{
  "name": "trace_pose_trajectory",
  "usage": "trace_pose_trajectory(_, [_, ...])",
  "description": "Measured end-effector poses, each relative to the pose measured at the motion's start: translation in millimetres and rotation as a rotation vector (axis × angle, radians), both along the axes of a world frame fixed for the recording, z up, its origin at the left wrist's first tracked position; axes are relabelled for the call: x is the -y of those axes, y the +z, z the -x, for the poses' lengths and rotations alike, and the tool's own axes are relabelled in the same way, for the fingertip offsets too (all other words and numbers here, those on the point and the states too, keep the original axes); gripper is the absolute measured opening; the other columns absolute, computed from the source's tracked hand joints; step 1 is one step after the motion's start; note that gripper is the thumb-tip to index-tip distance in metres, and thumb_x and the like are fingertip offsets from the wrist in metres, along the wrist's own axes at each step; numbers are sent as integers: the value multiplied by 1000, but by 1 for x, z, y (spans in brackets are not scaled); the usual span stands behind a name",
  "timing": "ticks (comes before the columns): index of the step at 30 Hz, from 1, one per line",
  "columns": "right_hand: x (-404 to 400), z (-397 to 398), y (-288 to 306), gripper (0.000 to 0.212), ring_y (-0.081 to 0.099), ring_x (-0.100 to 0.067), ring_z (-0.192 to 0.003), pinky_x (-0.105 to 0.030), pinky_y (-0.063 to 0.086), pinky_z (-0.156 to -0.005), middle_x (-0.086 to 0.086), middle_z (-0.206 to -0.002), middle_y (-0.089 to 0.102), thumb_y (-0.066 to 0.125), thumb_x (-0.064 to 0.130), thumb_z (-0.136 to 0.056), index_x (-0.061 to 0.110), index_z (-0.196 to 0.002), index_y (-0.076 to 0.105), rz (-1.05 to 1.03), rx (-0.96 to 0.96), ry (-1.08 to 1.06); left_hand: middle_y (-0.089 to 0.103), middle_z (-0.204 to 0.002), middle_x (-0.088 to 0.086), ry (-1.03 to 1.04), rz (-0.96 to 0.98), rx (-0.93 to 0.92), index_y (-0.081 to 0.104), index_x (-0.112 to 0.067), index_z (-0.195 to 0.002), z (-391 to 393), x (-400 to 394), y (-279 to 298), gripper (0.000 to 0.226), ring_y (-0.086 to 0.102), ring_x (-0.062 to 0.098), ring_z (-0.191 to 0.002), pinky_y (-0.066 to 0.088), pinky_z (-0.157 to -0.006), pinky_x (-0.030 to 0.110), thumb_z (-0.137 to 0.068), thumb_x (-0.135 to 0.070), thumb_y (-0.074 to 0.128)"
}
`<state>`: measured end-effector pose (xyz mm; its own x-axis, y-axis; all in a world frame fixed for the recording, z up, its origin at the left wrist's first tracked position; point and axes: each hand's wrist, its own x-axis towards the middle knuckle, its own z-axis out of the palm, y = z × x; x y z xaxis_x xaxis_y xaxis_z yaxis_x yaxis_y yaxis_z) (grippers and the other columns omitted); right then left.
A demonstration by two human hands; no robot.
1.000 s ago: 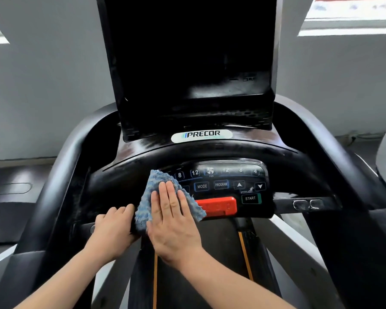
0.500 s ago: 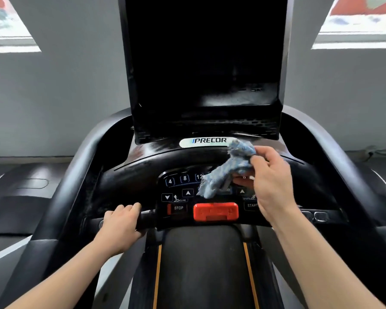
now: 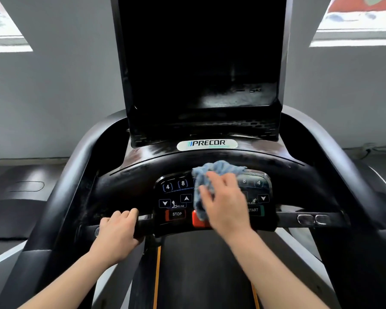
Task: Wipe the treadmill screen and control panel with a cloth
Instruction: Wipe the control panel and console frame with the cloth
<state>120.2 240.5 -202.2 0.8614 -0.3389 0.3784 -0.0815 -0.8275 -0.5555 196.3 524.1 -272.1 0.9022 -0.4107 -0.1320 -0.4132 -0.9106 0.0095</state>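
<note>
The treadmill's tall black screen (image 3: pixel 201 63) stands dark above the PRECOR badge. Below it lies the control panel (image 3: pixel 176 197) with number keys, arrow keys, STOP and START. A crumpled blue cloth (image 3: pixel 218 169) lies against the panel's middle. My right hand (image 3: pixel 225 204) lies over it with bent fingers, holding it and pressing it to the keys. It hides part of the red safety clip (image 3: pixel 197 220). My left hand (image 3: pixel 117 230) grips the short handlebar (image 3: pixel 144 219) just left of the panel.
The black curved console arms (image 3: pixel 76 175) run down both sides. Two metal grip sensors (image 3: pixel 312 219) sit on the right bar. The running belt (image 3: pixel 205 270) lies below. A grey wall and two windows are behind.
One second ago my right hand lay flat on the cloth at the panel's left. It then lifted the cloth near the badge, and now it has it down on the panel's middle. My left hand kept its grip.
</note>
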Motion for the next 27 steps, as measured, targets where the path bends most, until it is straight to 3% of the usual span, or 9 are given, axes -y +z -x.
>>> trace_pose_trajectory(4, [-63,-12,-19,35,58,-30,-90,-40,56,-73,-9,-106,54,62,24,-97,11,-129,59,160,5,288,51,-81,-13,-39,32,0,40,-32,-95,0,-4,-3,51,50,20,-79,32,-68,39,-73,-54,79])
trace_pose_trajectory(8, [-71,-14,-20,21,54,-31,-83,-42,50,-62,-7,-97,52,71,13,-89,14,-104,56,259,-1,460,54,-72,-12,-75,31,22,42,-30,-88,-1,-6,-6,58,55,23,-68,31,-60,35,-61,-51,88])
trace_pose_trajectory(12, [2,-10,-17,26,57,-34,-78,-44,49,-66,-7,-98,58,69,23,-80,18,-104,61,323,-30,217,51,-93,-13,-26,36,-2,36,-33,-102,1,1,2,43,48,18,-93,32,-79,37,-83,-52,70])
trace_pose_trajectory(15, [62,10,-20,25,60,-37,-84,-49,53,-70,-11,-107,59,64,22,-91,14,-115,61,306,-42,-67,45,-97,-14,-9,13,-20,31,-33,-104,2,5,9,38,47,17,-100,29,-83,35,-89,-50,62])
trace_pose_trajectory(18, [50,9,-22,27,59,-38,-77,-50,55,-68,-16,-105,58,60,18,-99,9,-124,57,283,14,-203,51,-103,-12,-2,-15,-29,36,-32,-111,3,4,11,37,49,18,-104,32,-85,35,-89,-46,62])
trace_pose_trajectory(22, [-32,-21,-25,41,59,-34,-78,-44,48,-68,-12,-101,61,65,16,-93,7,-132,58,436,47,9,56,-108,-11,-2,-22,-32,40,-30,-116,2,1,6,42,51,20,-106,35,-85,38,-86,-46,66])
trace_pose_trajectory(27, [-89,-17,-42,37,59,-30,-70,-41,46,-69,-10,-97,62,44,18,-94,9,-126,61,611,99,264,61,-90,-7,-64,30,26,49,-26,-103,-1,-9,-9,55,58,26,-85,34,-68,40,-69,-52,82])
